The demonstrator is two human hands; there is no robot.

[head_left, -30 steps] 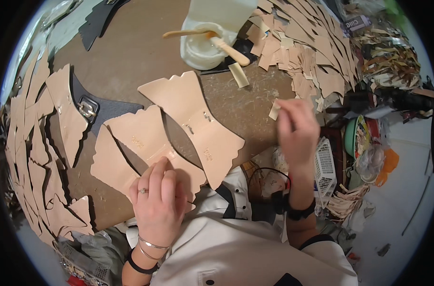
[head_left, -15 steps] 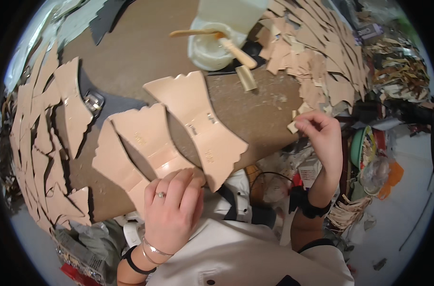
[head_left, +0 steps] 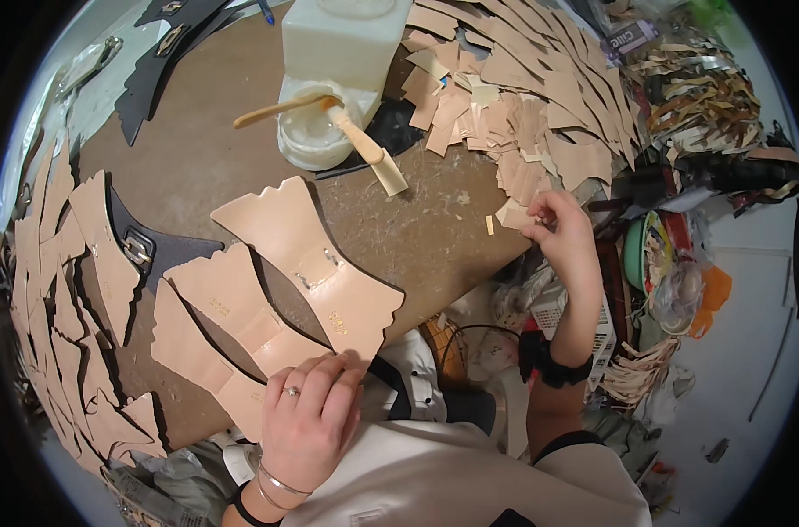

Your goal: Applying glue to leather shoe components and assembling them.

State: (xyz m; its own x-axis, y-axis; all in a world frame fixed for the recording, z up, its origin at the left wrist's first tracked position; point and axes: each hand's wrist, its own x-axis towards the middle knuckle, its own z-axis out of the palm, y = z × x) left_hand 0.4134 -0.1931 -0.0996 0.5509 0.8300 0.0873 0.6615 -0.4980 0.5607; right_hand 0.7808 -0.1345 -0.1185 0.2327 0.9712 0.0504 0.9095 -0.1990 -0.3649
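Note:
Three tan leather pieces with scalloped ends lie side by side: a left one [head_left: 208, 364], a middle one [head_left: 257, 329] and a right one [head_left: 334, 281] with small metal fittings across its waist. My left hand [head_left: 307, 413], wearing a ring and bracelets, lies over their near ends. Its fingers are bent and close together on the leather; the thumb is hidden. At the table's right edge my right hand [head_left: 562, 233] pinches thumb and forefinger at a small pale leather piece [head_left: 514, 213]. A tiny yellowish strip [head_left: 490, 225] lies just left of it.
A white pot [head_left: 316, 145] holds a wooden-handled brush [head_left: 360, 140] and a stick [head_left: 277, 111]. Behind stands a white container [head_left: 342, 44]. Overlapping tan cutouts [head_left: 505, 114] cover the far right, more cutouts [head_left: 57, 307] the left. A buckled dark leather piece [head_left: 176, 246] lies near them.
The whole view has shifted, so the table sits lower and more to the left. My right hand has moved off the small yellowish strip, which lies apart from its fingers.

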